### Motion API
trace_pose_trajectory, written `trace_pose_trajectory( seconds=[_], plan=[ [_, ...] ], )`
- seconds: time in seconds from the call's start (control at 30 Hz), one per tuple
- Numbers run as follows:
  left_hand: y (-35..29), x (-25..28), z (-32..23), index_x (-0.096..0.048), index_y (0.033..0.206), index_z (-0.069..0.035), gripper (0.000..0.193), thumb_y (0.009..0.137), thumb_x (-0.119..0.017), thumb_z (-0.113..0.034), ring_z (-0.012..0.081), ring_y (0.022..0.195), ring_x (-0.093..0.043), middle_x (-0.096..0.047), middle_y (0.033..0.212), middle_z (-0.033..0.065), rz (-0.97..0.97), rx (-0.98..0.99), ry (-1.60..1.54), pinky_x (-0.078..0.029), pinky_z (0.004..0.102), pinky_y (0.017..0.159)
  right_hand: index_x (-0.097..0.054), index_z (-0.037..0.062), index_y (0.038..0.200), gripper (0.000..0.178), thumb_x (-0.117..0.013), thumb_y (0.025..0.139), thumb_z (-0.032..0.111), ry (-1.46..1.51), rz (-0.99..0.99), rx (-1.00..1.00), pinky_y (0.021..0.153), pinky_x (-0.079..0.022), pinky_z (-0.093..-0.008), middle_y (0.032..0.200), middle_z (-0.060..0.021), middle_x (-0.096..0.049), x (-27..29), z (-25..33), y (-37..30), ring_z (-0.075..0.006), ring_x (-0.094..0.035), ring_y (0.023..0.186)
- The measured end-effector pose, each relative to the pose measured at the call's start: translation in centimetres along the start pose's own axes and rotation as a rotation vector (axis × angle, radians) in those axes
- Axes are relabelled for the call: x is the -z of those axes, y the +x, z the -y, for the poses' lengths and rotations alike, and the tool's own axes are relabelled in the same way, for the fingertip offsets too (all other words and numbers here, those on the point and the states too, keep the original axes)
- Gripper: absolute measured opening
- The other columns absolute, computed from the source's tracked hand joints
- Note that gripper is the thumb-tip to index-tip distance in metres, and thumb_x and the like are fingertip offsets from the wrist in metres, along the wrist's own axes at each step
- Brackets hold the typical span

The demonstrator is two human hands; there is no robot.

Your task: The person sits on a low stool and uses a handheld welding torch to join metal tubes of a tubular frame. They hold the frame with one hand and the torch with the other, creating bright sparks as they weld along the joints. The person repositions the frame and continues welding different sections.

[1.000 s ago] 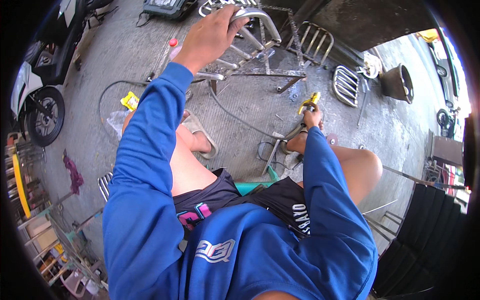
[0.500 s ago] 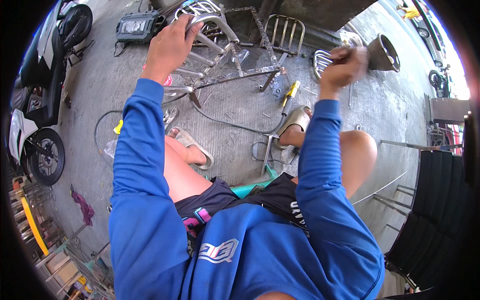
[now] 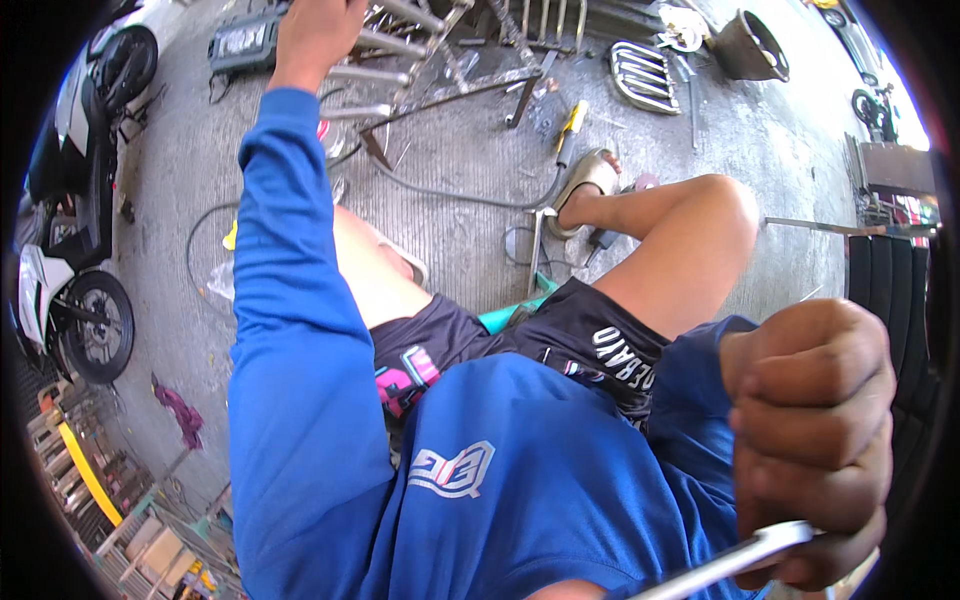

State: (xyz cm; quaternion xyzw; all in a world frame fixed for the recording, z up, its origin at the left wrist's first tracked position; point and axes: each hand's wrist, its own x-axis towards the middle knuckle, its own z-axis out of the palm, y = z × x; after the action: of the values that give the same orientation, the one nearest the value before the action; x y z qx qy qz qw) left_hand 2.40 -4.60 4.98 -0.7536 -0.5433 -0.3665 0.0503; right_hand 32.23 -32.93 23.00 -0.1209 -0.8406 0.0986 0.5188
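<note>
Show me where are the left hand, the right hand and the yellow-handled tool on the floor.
left hand (image 3: 312, 35): head view, back of hand.
right hand (image 3: 812, 440): head view, clenched knuckles.
yellow-handled tool (image 3: 571, 122): head view, yellow handle.

You see few such things here. A clear plastic bag lies crumpled on the concrete floor, just left of your left sleeve, with a small yellow packet just above it. At the lower left edge, pale cardboard boxes stand stacked together. No signs or screens can be made out.
</note>
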Motion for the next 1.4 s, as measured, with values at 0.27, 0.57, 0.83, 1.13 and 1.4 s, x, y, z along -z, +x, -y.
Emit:
trace_pose_trajectory(
  seconds=[0.27, 0.57, 0.83, 1.13, 1.4],
  plan=[
    [-1.5, -1.0, -0.2, -0.064, 0.126, -0.004, 0.04, 0.105, -0.06, -0.038, 0.0459, 0.101, -0.069, -0.073, 0.106, 0.0253, -0.024, -0.045, 0.006, -0.054, 0.0535, 0.088, -0.061, 0.0066, 0.102, 0.02, -0.067, 0.09, 0.021, 0.445, 0.001, 0.161, 0.043, -0.045, -0.039, 0.069, -0.0085, -0.057, 0.4, -2.2, -1.0, -0.0236, -0.057, 0.052],
    [-1.4, -0.5, -0.1, -0.063, 0.123, -0.004, 0.036, 0.106, -0.058, -0.035, 0.0468, 0.1, -0.068, -0.073, 0.104, 0.0242, 0.117, 0.007, -0.048, -0.053, 0.054, 0.085, -0.073, -0.0003, 0.099, 0.043, -0.067, 0.093, 0.042, -0.203, -0.324, -1.308, 0.08, -0.053, -0.0506, 0.092, -0.0223, -0.071, -12.0, -24.6, -20.0, -0.0429, -0.067, 0.085],
    [-1.2, 0.0, 0.1, -0.062, 0.121, -0.002, 0.031, 0.107, -0.057, -0.03, 0.0468, 0.094, -0.069, -0.071, 0.099, 0.0254, 0.031, -0.045, -0.052, -0.053, 0.0516, 0.081, -0.066, 0.004, 0.12, 0.034, -0.068, 0.094, 0.026, -0.676, 0.609, -2.016, 0.088, -0.06, -0.0503, 0.114, -0.0217, -0.076, -26.9, -23.8, -58.2, -0.0385, -0.075, 0.1],
    [-0.5, -0.8, 1.7, -0.063, 0.12, -0.002, 0.025, 0.108, -0.059, -0.023, 0.0364, 0.079, -0.069, -0.068, 0.087, 0.02, 0.067, -0.001, -0.181, -0.052, 0.0424, 0.072, -0.054, -0.0047, 0.121, 0.042, -0.065, 0.098, 0.029, -0.621, 0.34, -2.15, 0.094, -0.056, -0.0526, 0.114, -0.0302, -0.071, -25.3, -23.7, -56.8, -0.046, -0.07, 0.11],
    [1.2, -2.7, 0.4, -0.057, 0.127, -0.002, 0.047, 0.104, -0.062, -0.043, 0.0452, 0.096, -0.07, -0.073, 0.099, 0.0245, 0.147, -0.072, -0.083, -0.054, 0.0521, 0.082, -0.046, -0.0011, 0.137, 0.051, -0.054, 0.109, 0.041, -0.27, -1.024, -1.937, 0.081, -0.054, -0.0516, 0.093, -0.0256, -0.067, -25.5, -24.7, -43.7, -0.0425, -0.068, 0.085]
  ],
)
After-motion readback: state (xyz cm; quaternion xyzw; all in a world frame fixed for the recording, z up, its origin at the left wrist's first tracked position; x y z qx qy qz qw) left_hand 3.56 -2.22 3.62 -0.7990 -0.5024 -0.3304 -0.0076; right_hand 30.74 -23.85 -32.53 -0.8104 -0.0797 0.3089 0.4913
